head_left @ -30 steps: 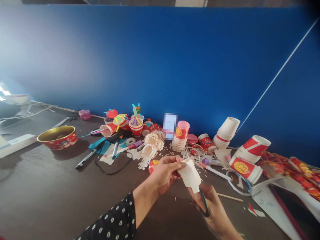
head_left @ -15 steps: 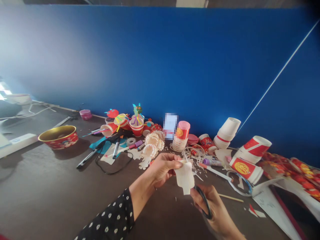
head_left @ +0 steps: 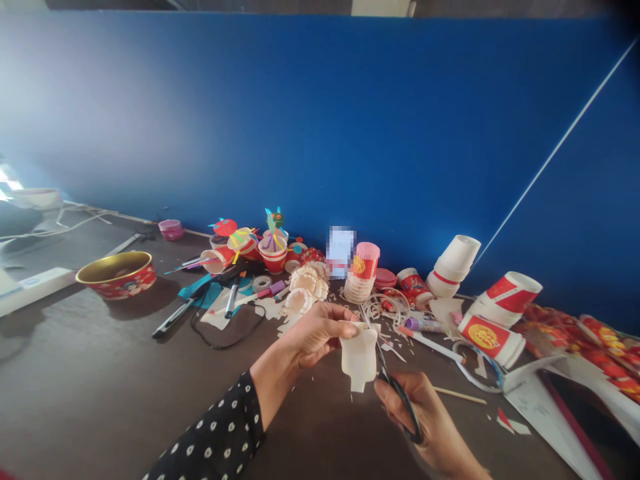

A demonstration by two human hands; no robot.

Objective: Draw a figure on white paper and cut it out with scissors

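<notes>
Paper cutout (head_left: 357, 360) further left (scissors (head_left: 403, 407) alongside)

Deep blue partition panels (head_left: 310, 120) meet along a thin white seam (head_left: 560, 147) behind a long, dark brown tabletop (head_left: 80, 380), as bright light washes over the panels' left end and a cream-colored surface (head_left: 380, 7) shows above their top edge.

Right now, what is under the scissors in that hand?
Below the scissors is the dark tabletop, dotted with small paper scraps; the right hand covers whatever lies directly beneath it.
</notes>
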